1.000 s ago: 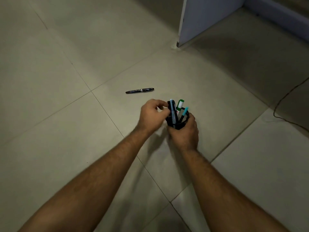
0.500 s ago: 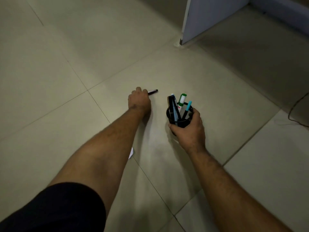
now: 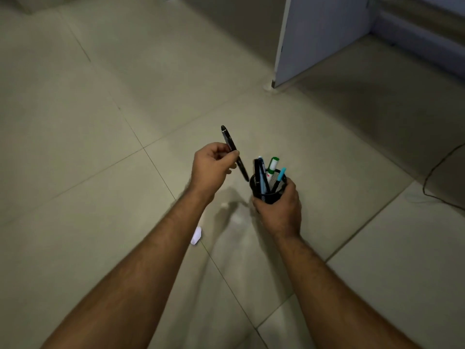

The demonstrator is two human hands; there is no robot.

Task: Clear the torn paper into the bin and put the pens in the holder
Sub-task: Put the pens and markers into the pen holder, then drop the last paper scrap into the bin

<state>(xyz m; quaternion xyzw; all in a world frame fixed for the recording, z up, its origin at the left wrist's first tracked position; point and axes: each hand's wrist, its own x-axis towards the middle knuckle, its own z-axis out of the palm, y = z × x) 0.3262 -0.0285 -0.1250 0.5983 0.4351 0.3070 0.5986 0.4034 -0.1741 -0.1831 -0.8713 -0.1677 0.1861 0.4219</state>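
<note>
From the head view, our left hand point(image 3: 214, 167) pinches the black pen point(image 3: 234, 153), tip just beside the holder point(image 3: 268, 191) our right hand point(image 3: 279, 210) grips. Crowded pens could deflect it. A paper scrap point(image 3: 196, 236) lies below our left wrist.

Bare forearms, no sleeves showing

We see a black pen point(image 3: 235, 153) tilted, its tip just beside the black mesh holder point(image 3: 268, 190) of upright pens; a paper scrap point(image 3: 196, 235) lies on the floor.
</note>
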